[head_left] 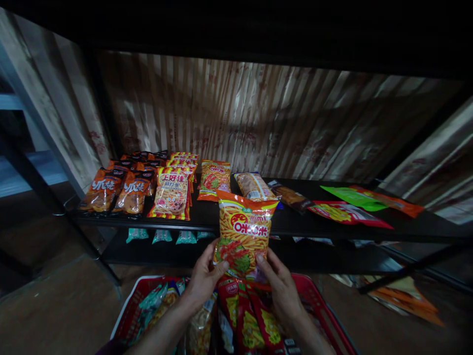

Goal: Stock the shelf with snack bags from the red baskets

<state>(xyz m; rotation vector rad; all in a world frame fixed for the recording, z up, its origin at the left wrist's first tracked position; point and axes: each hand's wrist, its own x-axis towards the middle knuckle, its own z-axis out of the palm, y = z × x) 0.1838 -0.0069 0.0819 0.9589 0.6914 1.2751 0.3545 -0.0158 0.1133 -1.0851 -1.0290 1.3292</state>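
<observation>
Between both hands I hold an orange-and-yellow snack bag [244,236] upright, its printed front facing me. My left hand [210,271] grips its lower left side, thumb on the front. At the lower right side, my right hand [277,276] pinches it the same way. Behind it on the black shelf [207,222] stands a matching snack bag [214,181]. To the left are yellow-and-red prawn cracker bags [172,192] in a row. Under my hands is a red basket [127,308] filled with several snack packs, including red bags [249,320].
Orange-and-black packs [129,192] stand at the shelf's left end. Rightward lie a clear-fronted pack [254,185], a brown pack [290,195], a red pack [351,214] and a green pack [354,197]. Teal packs [161,236] sit on the lower shelf. Orange packaging [410,301] lies on the floor.
</observation>
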